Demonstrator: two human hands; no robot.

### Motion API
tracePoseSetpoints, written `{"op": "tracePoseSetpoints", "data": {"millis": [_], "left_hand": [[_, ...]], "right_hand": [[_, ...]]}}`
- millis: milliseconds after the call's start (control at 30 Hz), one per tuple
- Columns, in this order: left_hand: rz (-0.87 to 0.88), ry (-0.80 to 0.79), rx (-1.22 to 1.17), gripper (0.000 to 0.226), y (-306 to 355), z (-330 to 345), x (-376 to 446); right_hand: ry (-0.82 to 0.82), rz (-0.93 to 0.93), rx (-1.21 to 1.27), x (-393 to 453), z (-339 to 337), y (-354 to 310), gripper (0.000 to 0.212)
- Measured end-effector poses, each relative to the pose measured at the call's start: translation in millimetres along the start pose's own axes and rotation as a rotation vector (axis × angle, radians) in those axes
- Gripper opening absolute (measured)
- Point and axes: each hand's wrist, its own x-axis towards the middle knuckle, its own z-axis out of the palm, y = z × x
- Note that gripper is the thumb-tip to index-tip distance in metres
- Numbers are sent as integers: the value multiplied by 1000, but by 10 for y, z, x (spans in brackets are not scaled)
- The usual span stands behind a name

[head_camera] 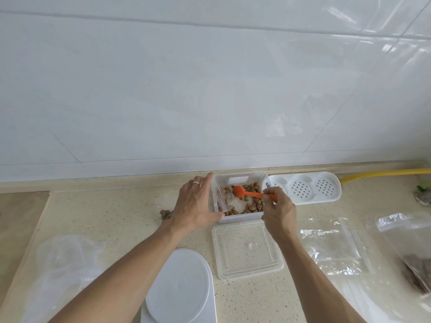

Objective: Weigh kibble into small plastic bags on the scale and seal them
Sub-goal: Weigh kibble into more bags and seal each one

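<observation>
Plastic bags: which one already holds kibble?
The bag at the far right edge, with brown kibble in it. The bags beside the lid lie flat and empty.

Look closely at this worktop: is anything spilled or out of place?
Yes. A small cluster of loose kibble lies on the counter, left of the left hand and outside the clear container holding the rest. It looks spilled.

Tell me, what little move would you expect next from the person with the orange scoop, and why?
Probably tip the orange scoop into the small bag. The right hand pinches the scoop's handle with its bowl over the kibble in the clear tub, and the left hand steadies the bag at the tub's left wall. The scale stands bare.
</observation>
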Motion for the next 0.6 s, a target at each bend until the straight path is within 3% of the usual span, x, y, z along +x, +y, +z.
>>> {"op": "tracePoseSetpoints", "data": {"millis": [100, 200, 367, 600], "left_hand": [[11, 5, 7, 110, -9, 2, -2], [17, 19, 21, 110, -14, 13, -8], [24, 24, 19, 107, 1, -1, -33], [-28, -19, 20, 110, 43, -24, -1]], "right_hand": [[-158, -12, 50, -38, 59, -74, 15], [-194, 81, 94, -24, 77, -87, 13], [-149, 302, 270, -40, 17, -38, 11], [-12, 436, 487, -22, -197, -2, 9]]}}
